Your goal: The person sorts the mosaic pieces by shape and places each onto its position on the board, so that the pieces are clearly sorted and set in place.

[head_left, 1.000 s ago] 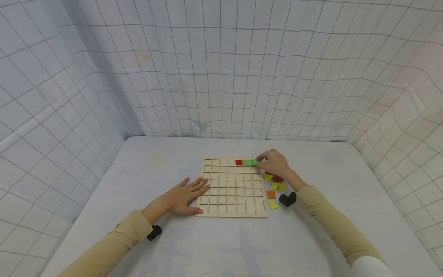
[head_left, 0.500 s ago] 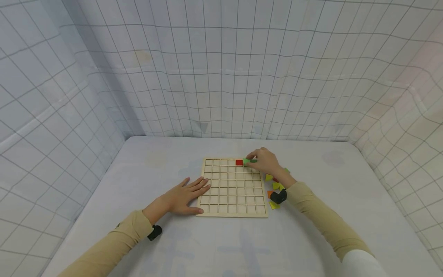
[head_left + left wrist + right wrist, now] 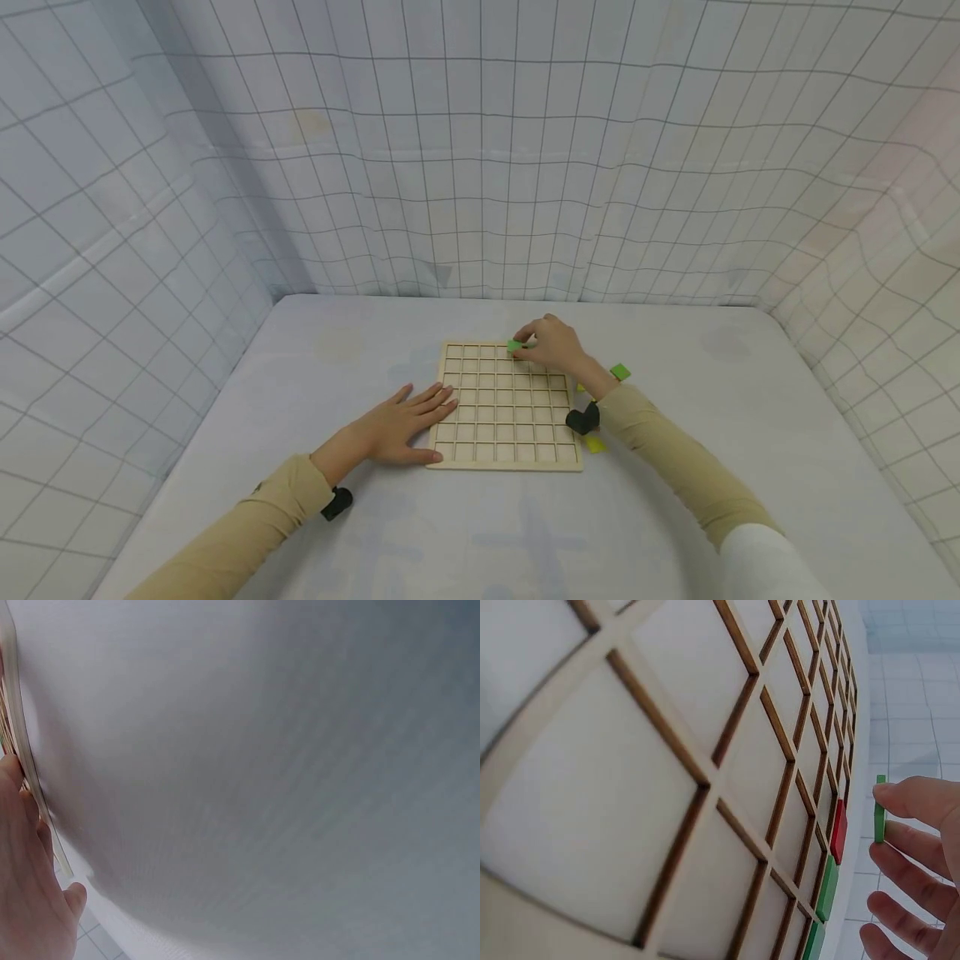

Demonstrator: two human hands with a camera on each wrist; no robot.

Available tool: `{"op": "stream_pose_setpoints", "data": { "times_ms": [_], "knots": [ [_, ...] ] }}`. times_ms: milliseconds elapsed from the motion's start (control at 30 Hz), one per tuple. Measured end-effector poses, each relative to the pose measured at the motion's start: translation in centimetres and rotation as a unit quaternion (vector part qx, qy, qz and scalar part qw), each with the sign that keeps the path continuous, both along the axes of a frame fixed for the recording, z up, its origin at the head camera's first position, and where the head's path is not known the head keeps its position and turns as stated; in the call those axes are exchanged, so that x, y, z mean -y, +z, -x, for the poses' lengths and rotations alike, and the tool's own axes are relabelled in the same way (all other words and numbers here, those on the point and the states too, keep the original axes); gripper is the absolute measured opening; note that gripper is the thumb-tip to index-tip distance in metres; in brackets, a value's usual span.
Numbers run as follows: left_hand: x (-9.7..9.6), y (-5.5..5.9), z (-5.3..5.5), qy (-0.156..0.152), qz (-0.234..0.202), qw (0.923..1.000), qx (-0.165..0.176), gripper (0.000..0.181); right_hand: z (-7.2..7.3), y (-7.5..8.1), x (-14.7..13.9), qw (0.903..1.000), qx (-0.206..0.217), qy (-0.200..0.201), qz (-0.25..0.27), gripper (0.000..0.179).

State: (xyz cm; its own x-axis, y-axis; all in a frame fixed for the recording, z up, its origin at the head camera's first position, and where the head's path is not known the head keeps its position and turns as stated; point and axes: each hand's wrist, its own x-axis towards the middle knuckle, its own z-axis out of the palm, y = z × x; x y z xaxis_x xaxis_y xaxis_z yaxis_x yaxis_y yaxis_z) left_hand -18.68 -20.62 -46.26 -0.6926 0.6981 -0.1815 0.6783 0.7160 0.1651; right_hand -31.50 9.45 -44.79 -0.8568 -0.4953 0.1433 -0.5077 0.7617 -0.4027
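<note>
right hand [image 3: 555,344] shifted left, board [image 3: 505,415] holding three tiles [image 3: 827,889]

The board [image 3: 495,414] is pale wood with a brown-edged grid. The held tile [image 3: 880,811] is green; the board carries a red tile [image 3: 839,834] and two green tiles [image 3: 826,890]. One loose tile [image 3: 620,372] is green, one loose piece [image 3: 596,444] yellow. The surface [image 3: 360,367] is whitish with faint bluish smudges, the curtain [image 3: 525,175] white with thin dark checks, the sleeves [image 3: 678,452] tan.
</note>
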Motion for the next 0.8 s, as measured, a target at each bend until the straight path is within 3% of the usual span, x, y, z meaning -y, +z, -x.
{"op": "stream_pose_setpoints", "data": {
  "times_ms": [500,800],
  "knots": [
    [-0.1,0.1,0.0,0.002,0.003,1.0,-0.001,0.084,0.2,-0.1,2.0,0.9994,0.029,-0.008,-0.016,0.027],
    [-0.1,0.2,-0.1,0.001,0.0,1.0,-0.001,0.084,0.2,-0.3,2.1,0.9995,0.026,-0.002,-0.018,0.024]
  ]
}}
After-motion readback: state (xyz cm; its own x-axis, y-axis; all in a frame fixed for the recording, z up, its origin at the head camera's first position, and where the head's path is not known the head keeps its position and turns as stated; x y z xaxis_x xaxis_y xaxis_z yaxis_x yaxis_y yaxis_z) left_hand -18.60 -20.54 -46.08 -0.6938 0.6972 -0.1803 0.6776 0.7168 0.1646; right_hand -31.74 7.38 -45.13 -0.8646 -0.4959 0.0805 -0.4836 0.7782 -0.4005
